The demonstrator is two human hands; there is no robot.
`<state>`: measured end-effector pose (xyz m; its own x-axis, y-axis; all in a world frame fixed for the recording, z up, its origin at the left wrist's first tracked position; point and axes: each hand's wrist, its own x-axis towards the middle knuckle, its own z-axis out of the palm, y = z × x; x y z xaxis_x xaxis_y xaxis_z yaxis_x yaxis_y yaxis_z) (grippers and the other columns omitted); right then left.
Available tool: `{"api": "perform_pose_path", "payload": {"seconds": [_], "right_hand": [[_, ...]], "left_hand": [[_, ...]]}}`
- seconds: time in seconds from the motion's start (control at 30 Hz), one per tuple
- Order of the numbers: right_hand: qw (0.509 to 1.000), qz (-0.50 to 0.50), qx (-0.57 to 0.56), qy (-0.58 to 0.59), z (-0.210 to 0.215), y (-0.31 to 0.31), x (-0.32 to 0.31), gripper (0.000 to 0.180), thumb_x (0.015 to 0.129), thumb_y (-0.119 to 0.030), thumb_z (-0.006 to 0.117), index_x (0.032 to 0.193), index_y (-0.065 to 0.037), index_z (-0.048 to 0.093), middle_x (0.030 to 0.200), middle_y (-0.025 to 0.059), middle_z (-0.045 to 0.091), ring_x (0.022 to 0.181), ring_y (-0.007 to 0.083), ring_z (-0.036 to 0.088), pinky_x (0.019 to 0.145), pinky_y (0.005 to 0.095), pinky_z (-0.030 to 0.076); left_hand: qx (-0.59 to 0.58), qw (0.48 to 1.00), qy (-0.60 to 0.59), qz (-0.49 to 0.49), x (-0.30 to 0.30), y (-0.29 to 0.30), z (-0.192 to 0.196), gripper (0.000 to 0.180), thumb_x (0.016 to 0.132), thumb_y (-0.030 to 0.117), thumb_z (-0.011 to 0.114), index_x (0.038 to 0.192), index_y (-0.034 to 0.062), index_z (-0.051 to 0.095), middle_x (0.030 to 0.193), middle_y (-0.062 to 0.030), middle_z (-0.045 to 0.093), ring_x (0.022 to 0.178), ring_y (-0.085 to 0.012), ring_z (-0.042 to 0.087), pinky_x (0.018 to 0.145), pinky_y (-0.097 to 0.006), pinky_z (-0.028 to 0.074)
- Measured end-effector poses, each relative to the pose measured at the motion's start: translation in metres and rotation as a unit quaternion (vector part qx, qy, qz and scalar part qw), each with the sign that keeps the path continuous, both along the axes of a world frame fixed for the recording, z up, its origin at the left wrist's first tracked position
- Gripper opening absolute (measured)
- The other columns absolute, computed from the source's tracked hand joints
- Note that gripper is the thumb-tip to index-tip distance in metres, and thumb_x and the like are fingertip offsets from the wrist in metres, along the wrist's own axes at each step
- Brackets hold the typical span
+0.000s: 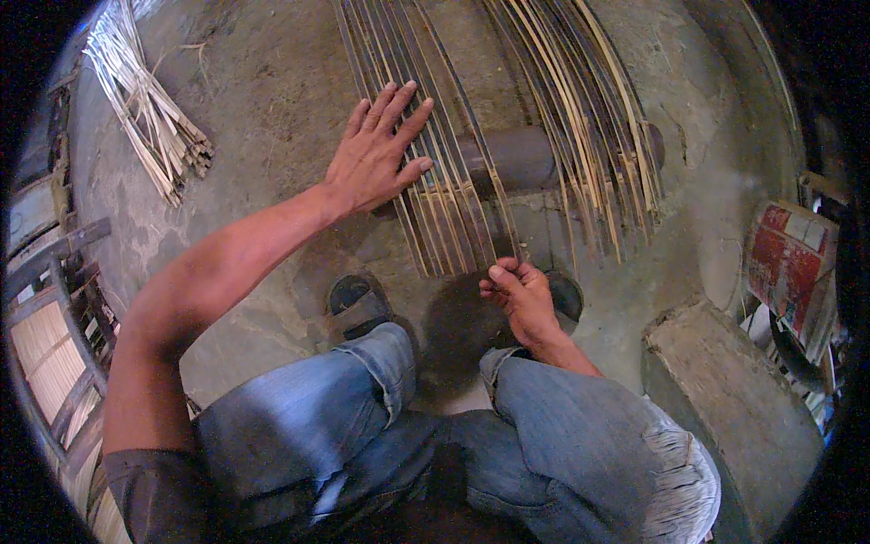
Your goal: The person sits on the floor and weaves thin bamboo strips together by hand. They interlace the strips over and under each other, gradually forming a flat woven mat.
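Note:
Long thin split-bamboo strips (444,218) run away from me over a dark round pipe or log (512,159) on the floor. Flat on the left group of these strips rests my left hand (376,150), its fingers spread. Near their close ends my right hand (521,295) pinches the end of one strip (494,204) between thumb and fingers. A second group of strips (589,118), some pale and some dark, lies to the right across the same pipe, apart from both hands.
A tied bundle of pale strips (149,113) lies at the far left on the concrete floor (263,118). To my right are a low concrete block (734,408) and a worn red-and-white panel (788,263). A dark frame with pale strips (54,344) stands at left. My sandalled feet (358,304) flank the near strip ends.

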<state>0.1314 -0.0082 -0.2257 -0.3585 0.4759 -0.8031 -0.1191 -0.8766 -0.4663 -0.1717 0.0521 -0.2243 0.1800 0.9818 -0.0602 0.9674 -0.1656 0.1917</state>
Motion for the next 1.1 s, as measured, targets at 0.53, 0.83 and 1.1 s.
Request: {"api": "perform_pose_path", "payload": {"seconds": [0.53, 0.83, 1.1], "right_hand": [[0.993, 0.060, 0.037, -0.092, 0.022, 0.037, 0.064, 0.029, 0.096, -0.027, 0.061, 0.118, -0.009, 0.056, 0.099, 0.0020, 0.062, 0.085, 0.0134, 0.060, 0.073, 0.0309, 0.050], [0.980, -0.137, 0.109, -0.095, 0.016, 0.017, 0.065, 0.020, 0.093, -0.024, 0.062, 0.107, -0.009, 0.059, 0.088, 0.0042, 0.059, 0.082, 0.0152, 0.056, 0.074, 0.0323, 0.047], [0.886, 0.068, 0.443, -0.123, 0.073, 0.065, 0.011, 0.037, 0.097, -0.021, 0.055, 0.129, -0.005, 0.055, 0.069, -0.0026, 0.052, 0.059, 0.0070, 0.045, 0.053, 0.0251, 0.039]], "left_hand": [[-0.003, 0.998, 0.042, -0.051, 0.002, 0.006, 0.009, 0.066, 0.095, 0.041, 0.048, 0.153, 0.0192, 0.025, 0.160, -0.0102, 0.016, 0.148, -0.0300, 0.014, 0.118, -0.051, 0.015], [-0.020, 0.998, 0.022, -0.055, -0.009, 0.002, 0.012, 0.068, 0.094, 0.043, 0.048, 0.152, 0.0122, 0.027, 0.159, -0.0100, 0.020, 0.148, -0.0288, 0.017, 0.117, -0.050, 0.018], [-0.044, 0.997, 0.015, -0.067, 0.001, 0.011, 0.009, 0.074, 0.094, 0.051, 0.044, 0.154, 0.0130, 0.022, 0.160, -0.0113, 0.018, 0.148, -0.0311, 0.015, 0.117, -0.053, 0.016]]}}
